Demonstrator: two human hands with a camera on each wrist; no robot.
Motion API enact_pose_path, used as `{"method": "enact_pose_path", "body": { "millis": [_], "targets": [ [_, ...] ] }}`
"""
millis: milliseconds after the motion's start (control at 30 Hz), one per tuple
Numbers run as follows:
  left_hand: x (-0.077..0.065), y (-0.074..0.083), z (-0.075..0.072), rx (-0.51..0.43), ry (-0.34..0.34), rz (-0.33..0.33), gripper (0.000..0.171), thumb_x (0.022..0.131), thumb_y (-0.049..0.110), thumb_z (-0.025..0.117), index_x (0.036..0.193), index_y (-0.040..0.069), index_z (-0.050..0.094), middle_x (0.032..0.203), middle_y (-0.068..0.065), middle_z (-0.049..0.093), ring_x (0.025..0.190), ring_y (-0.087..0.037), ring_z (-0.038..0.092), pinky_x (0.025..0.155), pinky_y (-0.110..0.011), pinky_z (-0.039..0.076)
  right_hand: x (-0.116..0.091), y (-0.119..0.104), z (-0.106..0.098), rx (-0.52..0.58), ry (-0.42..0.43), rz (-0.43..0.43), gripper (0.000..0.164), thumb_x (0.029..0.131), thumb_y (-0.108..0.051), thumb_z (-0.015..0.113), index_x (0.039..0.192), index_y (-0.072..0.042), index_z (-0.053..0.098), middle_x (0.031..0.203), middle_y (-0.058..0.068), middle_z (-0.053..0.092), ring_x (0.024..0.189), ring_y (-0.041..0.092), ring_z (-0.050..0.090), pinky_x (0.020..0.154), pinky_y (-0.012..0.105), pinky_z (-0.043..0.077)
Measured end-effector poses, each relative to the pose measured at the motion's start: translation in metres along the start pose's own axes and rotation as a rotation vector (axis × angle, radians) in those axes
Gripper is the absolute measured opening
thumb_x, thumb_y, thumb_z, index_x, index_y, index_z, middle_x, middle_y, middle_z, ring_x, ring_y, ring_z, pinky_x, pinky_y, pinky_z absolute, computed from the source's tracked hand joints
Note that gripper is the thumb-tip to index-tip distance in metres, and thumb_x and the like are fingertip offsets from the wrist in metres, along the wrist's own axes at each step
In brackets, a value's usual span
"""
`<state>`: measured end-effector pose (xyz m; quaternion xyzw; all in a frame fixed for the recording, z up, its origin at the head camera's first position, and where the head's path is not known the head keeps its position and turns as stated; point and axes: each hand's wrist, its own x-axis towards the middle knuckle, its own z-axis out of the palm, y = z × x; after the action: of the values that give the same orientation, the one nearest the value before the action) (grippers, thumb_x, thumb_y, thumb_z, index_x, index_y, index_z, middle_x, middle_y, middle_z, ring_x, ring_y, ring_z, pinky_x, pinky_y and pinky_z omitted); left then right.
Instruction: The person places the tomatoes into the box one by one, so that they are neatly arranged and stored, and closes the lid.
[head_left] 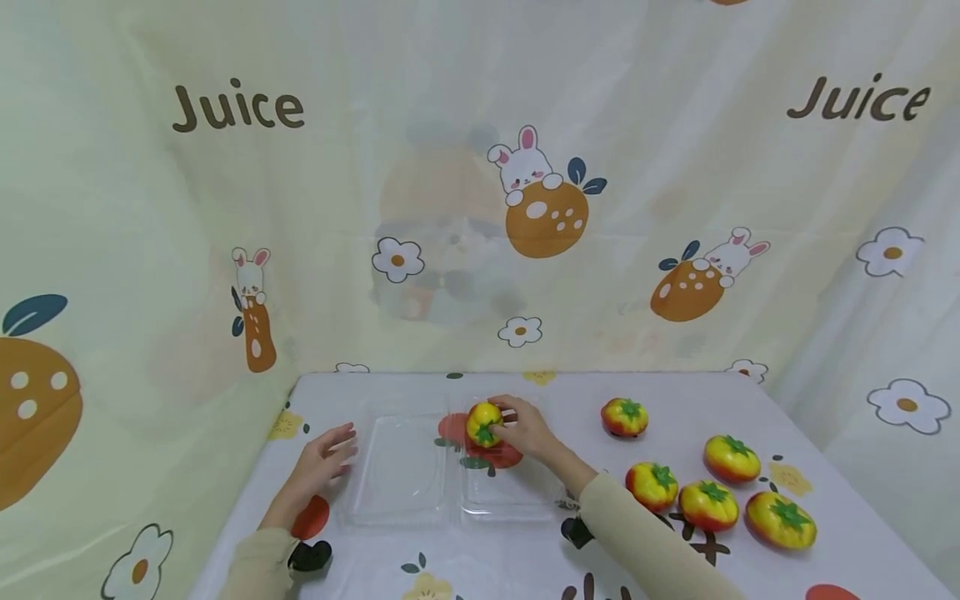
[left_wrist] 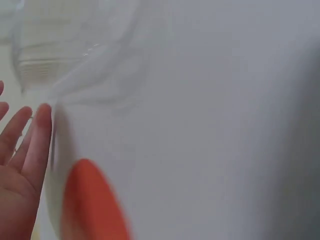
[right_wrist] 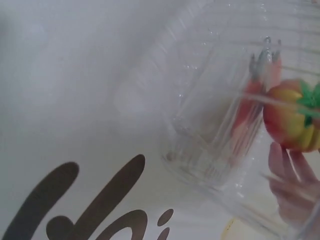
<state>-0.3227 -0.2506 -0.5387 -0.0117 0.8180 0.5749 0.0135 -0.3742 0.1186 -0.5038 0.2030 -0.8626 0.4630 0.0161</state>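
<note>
A clear plastic clamshell box (head_left: 405,508) lies spread open on the table, its two halves side by side. Over the far left part of the right half, my right hand (head_left: 525,429) holds a yellow-and-red toy persimmon (head_left: 480,421) with a green leafy top. In the right wrist view the persimmon (right_wrist: 287,120) shows at the right edge, with fingers of the hand (right_wrist: 295,185) against it and clear plastic partly in front. My left hand (head_left: 322,462) is beside the box's left edge, fingers extended and holding nothing; the left wrist view shows this hand (left_wrist: 22,160) near the clear plastic (left_wrist: 75,55).
Several more toy persimmons (head_left: 708,505) are spread over the right side of the table, with one (head_left: 624,417) farther back. A white cloth (head_left: 420,558) printed with fruit and flowers covers the table. Behind it hangs a printed curtain (head_left: 337,183).
</note>
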Motion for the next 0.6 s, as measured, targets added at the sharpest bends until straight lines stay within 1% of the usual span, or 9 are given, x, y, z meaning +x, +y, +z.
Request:
{"method": "enact_pose_path", "body": {
  "millis": [133, 233, 300, 433, 600],
  "targets": [
    [0.011, 0.01, -0.003, -0.015, -0.017, 0.025, 0.05, 0.102, 0.014, 0.053, 0.149, 0.003, 0.039, 0.15, -0.021, 0.043, 0.128, -0.04, 0.05, 0.097, -0.044, 0.051, -0.002, 0.001, 0.002, -0.001, 0.023, 0.024, 0.044, 0.085, -0.003, 0.072, 0.128, -0.001, 0.06, 0.122, 0.019, 0.061, 0.103, 0.035, 0.061, 0.09, 0.047, 0.054],
    [0.021, 0.015, 0.0, -0.047, -0.046, 0.044, 0.051, 0.102, 0.014, 0.052, 0.15, 0.002, 0.037, 0.153, -0.022, 0.038, 0.13, -0.041, 0.047, 0.1, -0.046, 0.048, -0.005, 0.0, 0.001, 0.014, 0.036, 0.042, 0.047, 0.085, -0.004, 0.073, 0.129, 0.0, 0.06, 0.122, 0.019, 0.061, 0.103, 0.035, 0.061, 0.091, 0.048, 0.054],
    [0.026, 0.017, 0.001, -0.072, -0.053, 0.05, 0.052, 0.102, 0.014, 0.052, 0.15, 0.002, 0.037, 0.154, -0.021, 0.036, 0.131, -0.041, 0.047, 0.101, -0.047, 0.047, -0.007, 0.0, 0.001, 0.017, 0.036, 0.051, 0.048, 0.085, -0.006, 0.074, 0.13, 0.0, 0.059, 0.122, 0.02, 0.061, 0.103, 0.036, 0.061, 0.09, 0.049, 0.054],
    [0.032, 0.016, 0.002, -0.111, -0.064, 0.034, 0.053, 0.103, 0.015, 0.052, 0.151, 0.003, 0.035, 0.156, -0.019, 0.034, 0.134, -0.04, 0.044, 0.104, -0.048, 0.044, -0.008, 0.001, 0.0, 0.013, 0.04, 0.072, 0.051, 0.085, -0.009, 0.075, 0.132, -0.002, 0.058, 0.123, 0.018, 0.061, 0.103, 0.035, 0.061, 0.089, 0.046, 0.054],
    [0.032, 0.007, 0.002, -0.134, -0.094, 0.034, 0.055, 0.102, 0.015, 0.054, 0.152, 0.001, 0.033, 0.157, -0.019, 0.032, 0.138, -0.039, 0.039, 0.107, -0.048, 0.042, -0.007, 0.0, -0.005, 0.042, 0.066, 0.076, 0.049, 0.084, -0.008, 0.074, 0.131, -0.002, 0.059, 0.124, 0.019, 0.061, 0.105, 0.036, 0.062, 0.09, 0.047, 0.054]
  ]
}}
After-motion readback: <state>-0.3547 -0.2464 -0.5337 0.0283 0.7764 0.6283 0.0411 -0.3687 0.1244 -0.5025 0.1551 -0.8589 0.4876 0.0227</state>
